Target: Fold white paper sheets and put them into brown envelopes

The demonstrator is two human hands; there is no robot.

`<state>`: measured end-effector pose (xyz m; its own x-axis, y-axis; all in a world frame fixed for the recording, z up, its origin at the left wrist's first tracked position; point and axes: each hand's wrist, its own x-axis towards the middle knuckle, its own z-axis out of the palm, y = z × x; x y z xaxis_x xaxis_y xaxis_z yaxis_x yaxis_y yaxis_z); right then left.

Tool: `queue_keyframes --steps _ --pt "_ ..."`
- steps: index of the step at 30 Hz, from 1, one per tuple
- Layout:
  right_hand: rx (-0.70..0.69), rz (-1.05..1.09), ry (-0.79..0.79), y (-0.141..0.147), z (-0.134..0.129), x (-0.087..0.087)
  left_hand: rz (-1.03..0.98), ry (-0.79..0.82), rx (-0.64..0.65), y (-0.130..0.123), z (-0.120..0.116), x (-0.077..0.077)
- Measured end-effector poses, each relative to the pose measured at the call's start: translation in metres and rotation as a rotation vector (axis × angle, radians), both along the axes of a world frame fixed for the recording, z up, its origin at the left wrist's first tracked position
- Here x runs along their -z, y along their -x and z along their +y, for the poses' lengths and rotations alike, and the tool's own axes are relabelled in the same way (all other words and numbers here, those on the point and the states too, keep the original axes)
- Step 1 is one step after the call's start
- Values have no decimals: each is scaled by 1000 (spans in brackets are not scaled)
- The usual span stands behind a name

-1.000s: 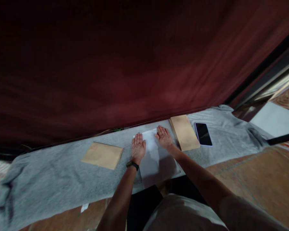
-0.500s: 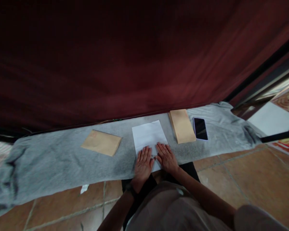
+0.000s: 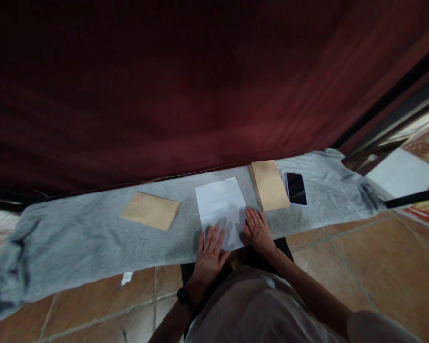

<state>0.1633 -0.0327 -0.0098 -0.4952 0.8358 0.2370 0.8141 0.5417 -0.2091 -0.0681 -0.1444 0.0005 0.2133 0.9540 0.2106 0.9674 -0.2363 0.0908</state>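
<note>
A white sheet of paper (image 3: 221, 205) lies flat on the grey cloth (image 3: 103, 238) in front of me. My left hand (image 3: 209, 255) rests over the sheet's near left part, fingers spread, with nothing held. At the sheet's right edge is my right hand (image 3: 259, 232), its fingers stretched out and nothing in its grip. A stack of brown envelopes (image 3: 270, 185) lies just beyond and to the right of that hand. Farther left, a brown envelope (image 3: 150, 210) lies by itself on the cloth.
A dark phone (image 3: 296, 189) lies right of the stack. A dark red curtain (image 3: 186, 105) hangs behind the cloth. On the tiled floor (image 3: 103, 295) is a small white scrap (image 3: 127, 277). White and colourful items stand at the far right.
My hands have moved apart: the right one slid right to the sheet's edge, and the left one drew slightly nearer with its fingers more spread. More of the sheet shows.
</note>
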Motion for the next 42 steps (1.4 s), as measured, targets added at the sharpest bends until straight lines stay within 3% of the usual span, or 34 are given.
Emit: queue_keyframes --steps 3,11,18,23,32,36,40,42 --pt "-20 -5 -25 15 4 -6 65 56 113 -16 2 -1" --pt "-98 12 -21 40 -2 -16 88 126 67 1 18 -13" --pt "-122 37 65 47 -14 -11 -1 197 52 -13 23 -14" --pt "-125 39 36 35 -16 -4 -2 142 45 -13 20 -8" --pt "-69 5 12 -21 -9 1 -101 61 -126 33 0 2" --pt "-61 79 59 -19 0 2 -422 71 -309 34 17 13" --pt "61 233 109 8 31 7 -1063 23 -675 39 63 13" --pt "153 366 115 24 50 8 -1139 10 -716 46 87 8"
